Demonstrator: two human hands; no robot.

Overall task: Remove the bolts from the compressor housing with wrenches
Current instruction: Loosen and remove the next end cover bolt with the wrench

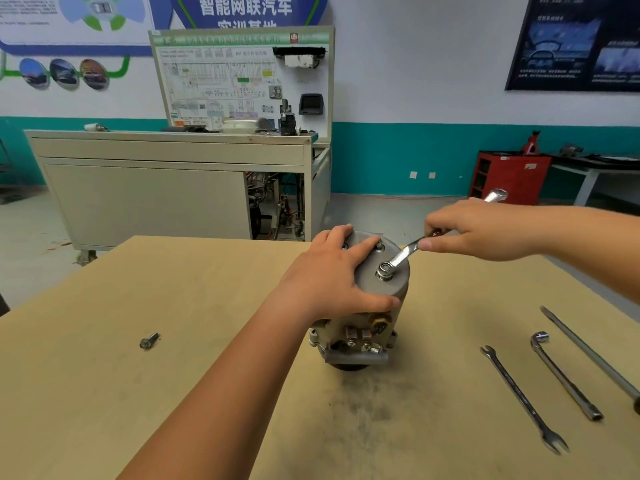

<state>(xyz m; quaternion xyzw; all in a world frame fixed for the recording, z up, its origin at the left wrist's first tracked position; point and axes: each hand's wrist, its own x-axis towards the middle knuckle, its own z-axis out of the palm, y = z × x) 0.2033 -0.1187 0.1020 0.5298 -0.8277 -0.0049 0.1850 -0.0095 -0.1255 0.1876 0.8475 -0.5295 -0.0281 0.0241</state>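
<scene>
A grey metal compressor housing [375,289] stands upright in the middle of the wooden table [173,393]. My left hand [332,271] lies over its top left side, fingers spread across the cover and thumb against the front wall. My right hand [481,228] grips the shank of a combination wrench [401,256]. The wrench's ring end sits on a bolt [385,271] in the cover's near right part. Two more bolt heads show between my left fingers. One loose bolt [149,340] lies on the table at the left.
To the right on the table lie an open-ended wrench [519,396], an L-shaped socket wrench [561,375] and a long rod-like tool [592,355]. Behind the table stand a beige training bench [166,181] with a display board and a red cabinet [509,178].
</scene>
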